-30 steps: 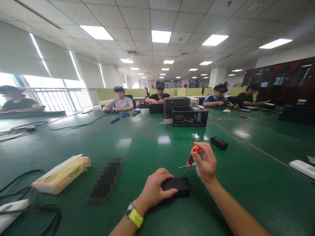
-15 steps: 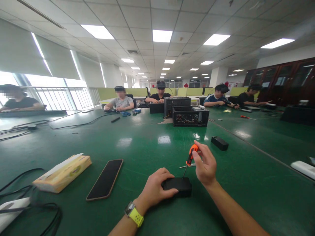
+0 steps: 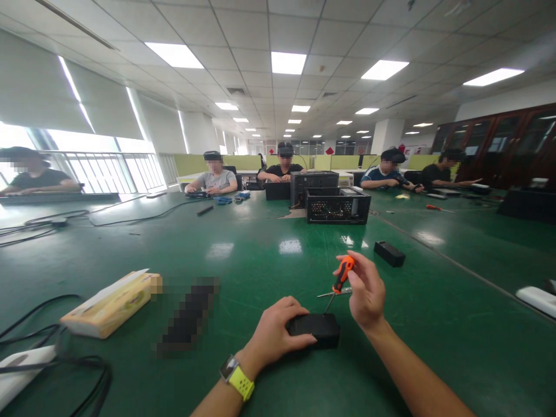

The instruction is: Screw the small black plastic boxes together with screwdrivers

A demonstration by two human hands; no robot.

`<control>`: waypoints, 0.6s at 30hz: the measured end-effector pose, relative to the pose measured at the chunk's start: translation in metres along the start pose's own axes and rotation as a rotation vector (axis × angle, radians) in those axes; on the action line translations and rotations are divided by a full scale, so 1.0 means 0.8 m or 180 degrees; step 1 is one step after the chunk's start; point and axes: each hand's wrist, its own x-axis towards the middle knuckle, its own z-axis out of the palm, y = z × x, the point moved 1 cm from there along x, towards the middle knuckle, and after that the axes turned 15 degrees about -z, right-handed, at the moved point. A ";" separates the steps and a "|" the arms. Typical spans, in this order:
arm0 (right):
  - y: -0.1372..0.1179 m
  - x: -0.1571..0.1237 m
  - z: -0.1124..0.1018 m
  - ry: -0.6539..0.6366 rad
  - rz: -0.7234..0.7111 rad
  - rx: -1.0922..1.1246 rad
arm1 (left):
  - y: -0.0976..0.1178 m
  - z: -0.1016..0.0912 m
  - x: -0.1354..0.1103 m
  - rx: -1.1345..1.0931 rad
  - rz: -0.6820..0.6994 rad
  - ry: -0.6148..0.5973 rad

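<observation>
A small black rectangular box (image 3: 324,331) lies on the green table, its exact kind unclear. My left hand (image 3: 278,330) grips its left end, thumb along the near side and fingers over the far side. Between the thumb and fingers of my right hand (image 3: 367,286) is an orange and black screwdriver (image 3: 344,274). Its shaft leans to the right, and the tip meets the far edge of the box's top. Just behind the shaft, a thin metal rod-like tool (image 3: 324,295) rests on the table, partly hidden by my right hand.
A second black box (image 3: 390,253) sits to the right, beyond my right hand. Left are a tissue pack (image 3: 110,304), a blurred dark phone (image 3: 191,315) and black cables (image 3: 98,370). Computer cases (image 3: 337,207) stand farther back. Several people sit around the far side.
The screwdriver's handle has tilted further right, and my right hand has shifted slightly right with its fingers more spread. My left hand keeps its hold on the box.
</observation>
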 end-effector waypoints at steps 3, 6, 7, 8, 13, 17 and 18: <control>0.001 0.000 0.000 0.0059 -0.0165 -0.0085 | -0.001 0.000 -0.001 -0.0012 -0.0021 -0.0023; 0.000 0.004 -0.001 0.0084 -0.0381 -0.0523 | 0.000 -0.001 -0.002 -0.0017 -0.0030 -0.0038; -0.001 0.004 -0.002 0.0099 -0.0374 -0.0580 | 0.001 -0.002 -0.002 -0.0022 -0.0027 -0.0037; 0.000 0.004 -0.002 0.0104 -0.0318 -0.0559 | 0.001 -0.002 -0.002 -0.0029 -0.0025 -0.0034; 0.002 -0.004 -0.004 0.0059 -0.0019 -0.0063 | 0.003 -0.003 -0.003 -0.0081 -0.0018 -0.0026; -0.003 0.002 -0.002 0.0003 -0.0484 -0.0490 | 0.004 -0.004 -0.003 -0.0099 -0.0016 -0.0030; -0.005 0.004 -0.002 0.0015 -0.0565 -0.0599 | 0.004 -0.004 -0.003 -0.0100 -0.0018 -0.0033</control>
